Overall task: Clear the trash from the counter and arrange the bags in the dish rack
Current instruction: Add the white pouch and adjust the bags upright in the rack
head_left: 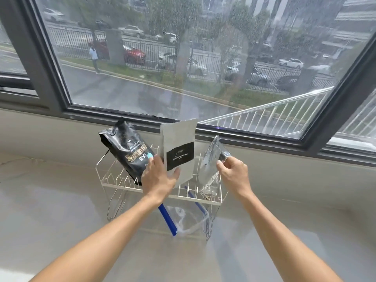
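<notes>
Left hand point(157, 176) holds matte grey pouch point(179, 153); right hand point(234, 171) pinches crinkled silver bag point(211, 165).

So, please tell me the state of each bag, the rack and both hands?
black coffee bag: in rack, leaning left
grey pouch: upright, held
silver bag: upright, pinched
zip bag: under rack, flat
dish rack: standing
left hand: holds grey pouch
right hand: pinches silver bag
</notes>
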